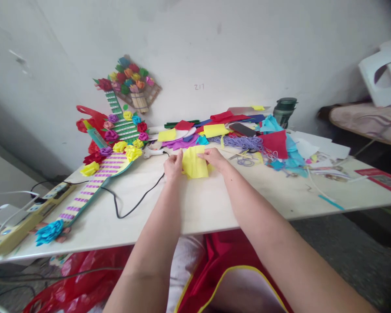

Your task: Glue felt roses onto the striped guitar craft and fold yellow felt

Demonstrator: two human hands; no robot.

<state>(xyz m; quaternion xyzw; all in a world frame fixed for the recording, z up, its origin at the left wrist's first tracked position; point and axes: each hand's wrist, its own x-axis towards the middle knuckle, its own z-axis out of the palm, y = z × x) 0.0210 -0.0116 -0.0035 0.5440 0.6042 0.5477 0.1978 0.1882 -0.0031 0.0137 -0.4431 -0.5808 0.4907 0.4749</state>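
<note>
A yellow paper sheet lies on the white table, folded or creased down its middle. My left hand pinches its left edge with fingers closed. On the sheet's upper right edge, my right hand grips with curled fingers. Both arms reach forward from the bottom of the view.
Coloured paper scraps, purple yarn and a phone crowd the back of the table. A paper-flower craft piece and a glue gun with a black cable sit at left. A dark jar stands at the back.
</note>
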